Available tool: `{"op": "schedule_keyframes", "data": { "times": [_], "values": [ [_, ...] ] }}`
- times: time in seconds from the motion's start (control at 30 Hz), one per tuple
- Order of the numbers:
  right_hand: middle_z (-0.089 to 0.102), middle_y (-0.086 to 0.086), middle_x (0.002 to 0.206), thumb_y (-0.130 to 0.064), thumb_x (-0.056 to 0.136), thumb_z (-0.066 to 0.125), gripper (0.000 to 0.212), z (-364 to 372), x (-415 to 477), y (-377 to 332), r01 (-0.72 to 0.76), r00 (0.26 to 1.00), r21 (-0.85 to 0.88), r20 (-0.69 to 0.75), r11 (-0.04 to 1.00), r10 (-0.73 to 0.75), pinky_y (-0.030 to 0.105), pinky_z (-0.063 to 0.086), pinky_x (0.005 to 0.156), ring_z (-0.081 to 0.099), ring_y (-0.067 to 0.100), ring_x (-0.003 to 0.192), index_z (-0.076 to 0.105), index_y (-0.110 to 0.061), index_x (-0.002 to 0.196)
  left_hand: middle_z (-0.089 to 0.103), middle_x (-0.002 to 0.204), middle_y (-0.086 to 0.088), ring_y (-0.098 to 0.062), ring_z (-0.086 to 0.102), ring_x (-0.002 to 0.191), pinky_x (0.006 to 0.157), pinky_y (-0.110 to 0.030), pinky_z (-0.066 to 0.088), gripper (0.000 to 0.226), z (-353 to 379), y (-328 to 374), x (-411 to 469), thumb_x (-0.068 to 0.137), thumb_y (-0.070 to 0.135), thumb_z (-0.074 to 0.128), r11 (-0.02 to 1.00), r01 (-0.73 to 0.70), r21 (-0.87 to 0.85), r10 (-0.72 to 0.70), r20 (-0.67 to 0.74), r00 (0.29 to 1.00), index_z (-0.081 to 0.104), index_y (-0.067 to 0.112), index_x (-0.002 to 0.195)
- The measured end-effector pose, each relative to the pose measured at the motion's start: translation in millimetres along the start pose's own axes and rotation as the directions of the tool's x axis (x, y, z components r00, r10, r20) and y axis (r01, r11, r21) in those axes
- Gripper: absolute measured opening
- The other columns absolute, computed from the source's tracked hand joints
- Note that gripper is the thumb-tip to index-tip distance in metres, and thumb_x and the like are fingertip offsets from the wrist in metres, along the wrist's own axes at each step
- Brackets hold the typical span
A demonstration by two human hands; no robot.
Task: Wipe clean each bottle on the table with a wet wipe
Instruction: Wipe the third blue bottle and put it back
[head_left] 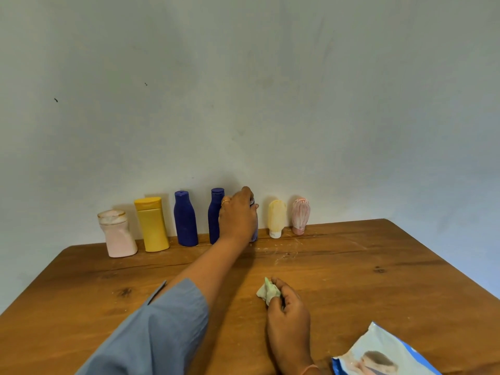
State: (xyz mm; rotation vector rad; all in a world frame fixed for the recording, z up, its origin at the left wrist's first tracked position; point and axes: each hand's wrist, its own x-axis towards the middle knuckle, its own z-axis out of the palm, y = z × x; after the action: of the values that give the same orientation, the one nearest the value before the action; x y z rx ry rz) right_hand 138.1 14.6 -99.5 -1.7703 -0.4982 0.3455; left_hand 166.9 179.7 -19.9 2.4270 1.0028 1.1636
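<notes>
Left hand [238,215] is reached out to the row against the wall [270,104], fingers curled round a bottle [254,235]. That bottle stands between the second dark blue bottle [215,212] and the cream tube [277,217]. Only a pale violet strip of its lower side shows past the fingers, so its shape cannot be told, nor whether its base is off the tabletop [351,280].

Noted also: the right hand [289,315] rests near the front edge, well apart from the row, pinching a crumpled pale green wet wipe [266,290]. A pack of wipes [378,353] lies at the near right corner.

Judgement on the step in hand, fetching the next bottle to the wipe:
- Lift straight up before drawing back. The second dark blue bottle is just beside the knuckles and looks easy to topple.
- Bring the bottle to the wipe, not the wipe to the row.
- Hold by cap or base, so the body is free for wiping, and turn it to reach all round.
- Open out the crumpled wipe to a fresh face first.

Pale specks mark the tabletop before the row; set the cleaned bottle down clear of them
</notes>
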Motion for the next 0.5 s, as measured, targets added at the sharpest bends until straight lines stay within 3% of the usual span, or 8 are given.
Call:
{"op": "schedule_keyframes", "data": {
  "times": [0.1,0.2,0.37,0.5],
  "values": [
    [0.054,-0.002,0.131,-0.006,0.094,0.045,0.039,-1,-4,1,-0.009,1.000,0.042,-0.013,0.999,0.010,0.024,0.046,0.094,0.052,0.011,0.114,0.051,-0.018,0.130,0.062,0.108,-0.005,-0.022,0.054,0.102,0.078,-0.028,0.046,0.027,-23,0,-16,0.090,0.022,0.057,0.997,-0.001,-0.081,0.002,0.020,1.000,0.051,0.017,0.115],
    [0.054,-0.002,0.131,-0.007,0.094,0.047,0.039,-6,-9,0,-0.032,0.999,0.075,-0.004,0.997,0.032,0.034,0.046,0.098,0.052,0.014,0.115,0.051,-0.018,0.131,0.059,0.113,0.002,-0.015,0.055,0.103,0.078,-0.019,0.043,0.041,-58,-1,-44,0.088,0.026,0.060,0.973,0.120,-0.196,-0.106,0.080,0.991,0.047,0.026,0.126],
    [0.062,-0.002,0.112,-0.007,0.092,0.050,0.024,-24,-28,2,0.000,1.000,0.131,0.022,0.991,-0.003,0.024,0.042,0.088,0.055,0.010,0.100,0.062,-0.023,0.106,0.059,0.104,0.009,-0.006,0.054,0.095,0.067,-0.010,0.040,0.027,-130,-10,-130,0.083,0.021,0.066,0.871,0.316,-0.376,-0.294,0.116,0.949,0.059,0.026,0.108],
    [0.066,0.001,0.102,-0.004,0.088,0.054,0.022,-42,-51,7,-0.028,1.000,0.213,0.014,0.977,0.025,0.025,0.043,0.081,0.058,0.013,0.094,0.065,-0.022,0.092,0.064,0.096,0.009,-0.005,0.059,0.088,0.069,-0.017,0.047,0.025,-175,-15,-210,0.077,0.011,0.071,0.704,0.445,-0.554,-0.457,0.126,0.880,0.062,0.024,0.096]
  ]
}}
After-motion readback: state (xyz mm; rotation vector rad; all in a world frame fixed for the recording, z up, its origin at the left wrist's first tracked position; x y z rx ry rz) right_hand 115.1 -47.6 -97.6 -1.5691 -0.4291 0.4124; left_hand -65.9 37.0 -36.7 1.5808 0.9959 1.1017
